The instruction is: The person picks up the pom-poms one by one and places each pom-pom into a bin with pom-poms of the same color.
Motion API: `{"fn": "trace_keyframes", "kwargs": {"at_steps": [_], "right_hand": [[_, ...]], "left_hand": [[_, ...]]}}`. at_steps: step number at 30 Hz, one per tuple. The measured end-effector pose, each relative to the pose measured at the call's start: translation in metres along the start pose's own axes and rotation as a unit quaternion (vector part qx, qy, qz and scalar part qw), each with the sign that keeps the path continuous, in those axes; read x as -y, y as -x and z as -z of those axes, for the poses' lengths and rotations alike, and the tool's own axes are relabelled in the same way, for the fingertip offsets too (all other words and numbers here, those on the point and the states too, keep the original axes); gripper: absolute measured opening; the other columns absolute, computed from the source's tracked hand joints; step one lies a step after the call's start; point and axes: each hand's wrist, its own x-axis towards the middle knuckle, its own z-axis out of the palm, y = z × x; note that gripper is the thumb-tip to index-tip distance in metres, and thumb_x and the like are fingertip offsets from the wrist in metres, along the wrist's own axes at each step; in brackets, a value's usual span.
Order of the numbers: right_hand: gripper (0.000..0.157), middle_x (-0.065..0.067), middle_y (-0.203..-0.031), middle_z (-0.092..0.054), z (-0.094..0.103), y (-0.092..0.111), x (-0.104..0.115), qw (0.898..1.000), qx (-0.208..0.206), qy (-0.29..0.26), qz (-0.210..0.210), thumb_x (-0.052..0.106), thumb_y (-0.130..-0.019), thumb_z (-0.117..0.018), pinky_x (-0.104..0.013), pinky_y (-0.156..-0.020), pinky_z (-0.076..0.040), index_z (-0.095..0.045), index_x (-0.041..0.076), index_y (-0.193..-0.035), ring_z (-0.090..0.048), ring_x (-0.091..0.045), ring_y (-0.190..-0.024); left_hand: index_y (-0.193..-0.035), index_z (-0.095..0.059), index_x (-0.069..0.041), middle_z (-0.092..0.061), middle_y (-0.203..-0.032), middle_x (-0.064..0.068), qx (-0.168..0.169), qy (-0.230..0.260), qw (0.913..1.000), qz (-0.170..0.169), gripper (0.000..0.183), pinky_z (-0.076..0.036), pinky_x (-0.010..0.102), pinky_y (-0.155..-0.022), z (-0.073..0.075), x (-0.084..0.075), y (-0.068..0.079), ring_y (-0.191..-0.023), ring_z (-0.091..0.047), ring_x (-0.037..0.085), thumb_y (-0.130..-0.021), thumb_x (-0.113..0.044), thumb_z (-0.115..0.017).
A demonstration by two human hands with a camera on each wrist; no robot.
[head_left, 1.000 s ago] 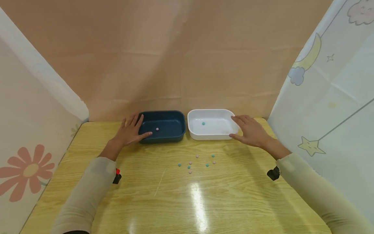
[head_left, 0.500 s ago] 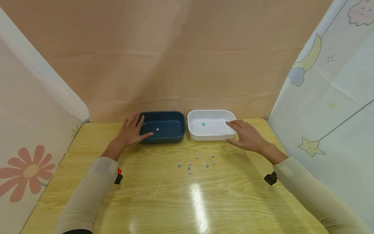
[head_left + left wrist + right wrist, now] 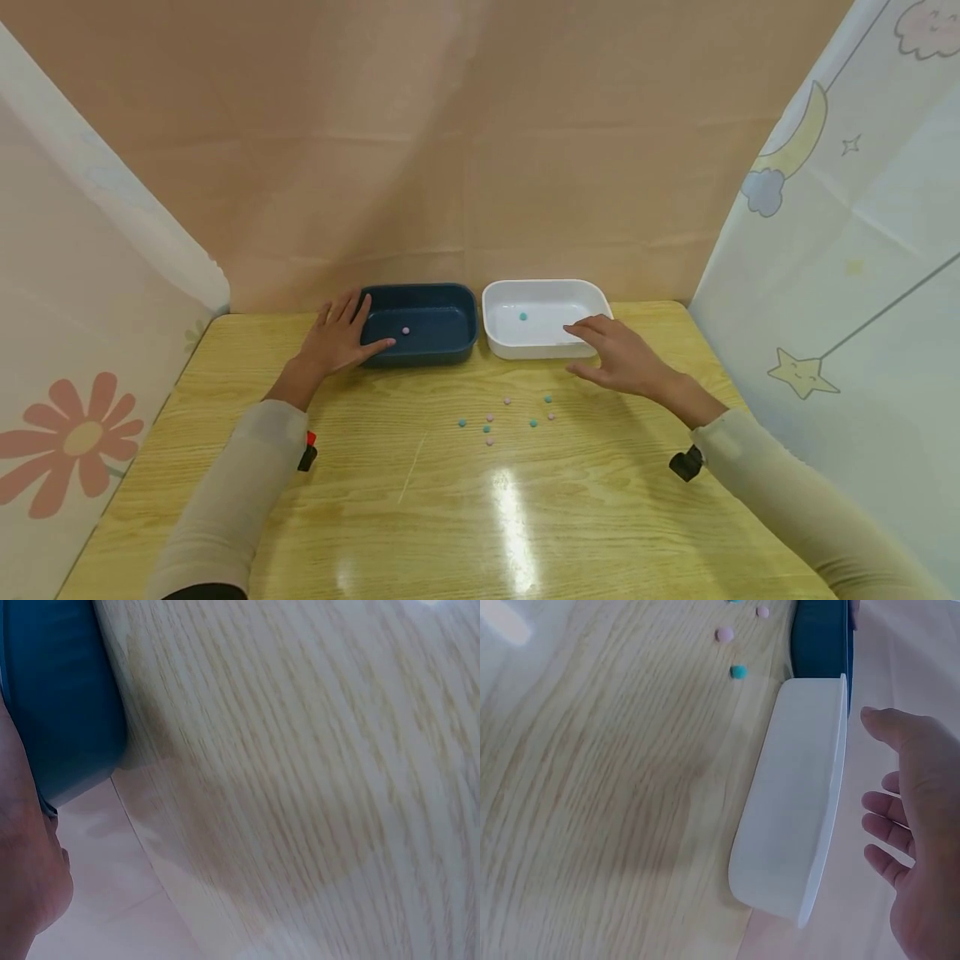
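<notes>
Currently, left hand (image 3: 334, 340) spread at left end of blue tray (image 3: 438, 357); right hand (image 3: 621, 357), thumb and fingers apart, near white tray (image 3: 528, 352). Both trays stand on tabletop (image 3: 375, 525), judged light, stiff, slippery; hold by rims.

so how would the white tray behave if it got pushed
The white tray would probably stay stiff, its walls standing evenly. It likely slides easily: the table looks glossy, and just one small teal ball shows inside. Being low and broad, it seems unlikely to tip.
</notes>
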Motion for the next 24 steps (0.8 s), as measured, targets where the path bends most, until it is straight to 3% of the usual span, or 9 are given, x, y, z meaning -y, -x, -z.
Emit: {"fn": "trace_keyframes", "kwargs": {"at_steps": [15, 24], "right_hand": [[0.061, -0.015, -0.126, -0.068, -0.022, -0.001, 0.012, 0.999, -0.004, -0.040, 0.037, 0.032, -0.089, -0.088, -0.052, -0.098, -0.054, -0.068, -0.003, -0.135, -0.064, -0.033, -0.117], [0.059, -0.012, -0.126, -0.068, -0.033, -0.004, 0.027, 0.997, 0.007, -0.069, 0.045, 0.029, -0.089, -0.089, -0.047, -0.095, -0.057, -0.068, -0.002, -0.135, -0.065, -0.029, -0.115]], "left_hand": [[-0.170, -0.005, -0.003, 0.000, -0.177, 0.023, -0.003, 0.000, 1.0000, 0.000, 0.109, -0.001, 0.063, -0.129, -0.003, 0.001, -0.002, -0.164, -0.003, 0.041, -0.101, -0.077, -0.043], [-0.170, -0.006, -0.003, 0.001, -0.177, 0.022, -0.003, 0.001, 1.0000, 0.002, 0.114, -0.003, 0.063, -0.129, -0.005, 0.003, -0.003, -0.164, -0.003, 0.041, -0.097, -0.086, -0.035]]}}
